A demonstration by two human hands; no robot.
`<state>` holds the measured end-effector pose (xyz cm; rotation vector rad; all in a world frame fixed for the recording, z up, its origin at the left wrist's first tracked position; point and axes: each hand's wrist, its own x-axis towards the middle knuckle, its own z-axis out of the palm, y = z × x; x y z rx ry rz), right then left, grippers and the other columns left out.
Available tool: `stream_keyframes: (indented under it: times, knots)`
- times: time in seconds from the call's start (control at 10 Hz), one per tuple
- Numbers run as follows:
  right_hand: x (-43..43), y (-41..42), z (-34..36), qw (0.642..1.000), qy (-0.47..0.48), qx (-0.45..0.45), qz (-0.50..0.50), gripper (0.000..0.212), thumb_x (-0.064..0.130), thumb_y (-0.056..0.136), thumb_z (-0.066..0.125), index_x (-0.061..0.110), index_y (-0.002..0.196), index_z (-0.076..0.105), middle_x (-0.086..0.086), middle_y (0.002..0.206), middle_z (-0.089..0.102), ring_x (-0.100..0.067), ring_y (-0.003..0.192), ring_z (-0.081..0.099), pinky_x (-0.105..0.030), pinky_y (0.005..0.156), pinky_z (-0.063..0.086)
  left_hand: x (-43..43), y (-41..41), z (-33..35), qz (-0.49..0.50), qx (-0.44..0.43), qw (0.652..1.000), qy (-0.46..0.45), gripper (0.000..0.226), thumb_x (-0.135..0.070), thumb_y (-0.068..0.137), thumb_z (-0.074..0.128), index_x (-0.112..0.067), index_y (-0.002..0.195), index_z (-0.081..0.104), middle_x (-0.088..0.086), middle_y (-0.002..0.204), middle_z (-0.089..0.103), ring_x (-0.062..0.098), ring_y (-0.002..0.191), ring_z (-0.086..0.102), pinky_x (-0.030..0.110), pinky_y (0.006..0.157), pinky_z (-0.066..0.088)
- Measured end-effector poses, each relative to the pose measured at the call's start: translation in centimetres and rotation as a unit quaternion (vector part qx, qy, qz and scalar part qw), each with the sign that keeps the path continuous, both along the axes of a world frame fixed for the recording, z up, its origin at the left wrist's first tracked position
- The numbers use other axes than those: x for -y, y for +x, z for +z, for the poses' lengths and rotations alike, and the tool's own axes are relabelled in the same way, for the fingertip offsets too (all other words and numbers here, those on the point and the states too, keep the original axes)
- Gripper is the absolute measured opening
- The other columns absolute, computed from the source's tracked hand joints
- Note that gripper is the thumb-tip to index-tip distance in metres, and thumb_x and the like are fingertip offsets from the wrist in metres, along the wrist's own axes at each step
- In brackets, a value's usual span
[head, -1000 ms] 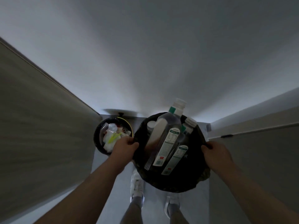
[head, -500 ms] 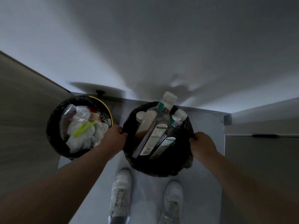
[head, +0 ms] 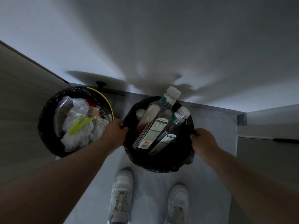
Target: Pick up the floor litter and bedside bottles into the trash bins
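We have the bottle bin (head: 155, 167) by its rim. Our left hand (head: 115, 132) curls its fingers over the left side and our right hand (head: 203, 141) does the same on the opposite side, each pinching rim and black liner together. The bin is at the far edge of the floor (head: 150, 191), close to the wall (head: 145, 38) and just beside the litter bin (head: 47, 126). We cannot tell whether its base touches the floor.

Inside, a tall bottle (head: 155, 126) and a shorter bottle (head: 171, 135) lean toward the wall. Their capped necks stick out past the rim, so we judge the load top-heavy on the far side. The litter bin looks well filled with crumpled litter (head: 80, 126).

The collecting seems nearly done, and the step in hand looks like settling the bottle bin next to its neighbour. To do that well, we should hold the rim level and move both hands together, never tipping it away from us, or the tall bottle may slide out. We should leave room so our left knuckles are not caught between the two bins. We let go only once the base sits flat, with our shoes (head: 121, 196) well back.
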<state>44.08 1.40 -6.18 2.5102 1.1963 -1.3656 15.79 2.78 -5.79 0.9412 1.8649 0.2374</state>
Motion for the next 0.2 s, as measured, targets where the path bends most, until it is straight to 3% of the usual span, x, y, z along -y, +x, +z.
stream_keyframes:
  times: [0.1,0.2]
  knots:
    - [-0.5,0.3,0.0,1.0,-0.012,-0.024,-0.01,0.015,0.011,0.086,0.05,0.007,0.086,0.063,-0.025,0.087,0.065,-0.045,0.09,0.065,-0.056,0.079,0.055,-0.1,0.0,-0.2,0.016,0.006,1.0,-0.008,0.009,-0.003,0.087,0.051,-0.004,0.089,0.06,0.021,0.087,0.061,0.037,0.08,0.063,0.049,0.065,0.059]
    - [-1.0,0.4,2.1,0.998,-0.058,0.007,-0.004,0.034,0.005,0.092,0.047,-0.001,0.125,0.054,-0.026,0.125,0.057,-0.041,0.115,0.057,-0.041,0.096,0.05,0.0,-0.1,1.0,-0.01,-0.022,0.999,-0.031,0.013,-0.011,0.086,0.051,-0.002,0.093,0.058,0.021,0.087,0.061,0.038,0.085,0.063,0.05,0.074,0.057]
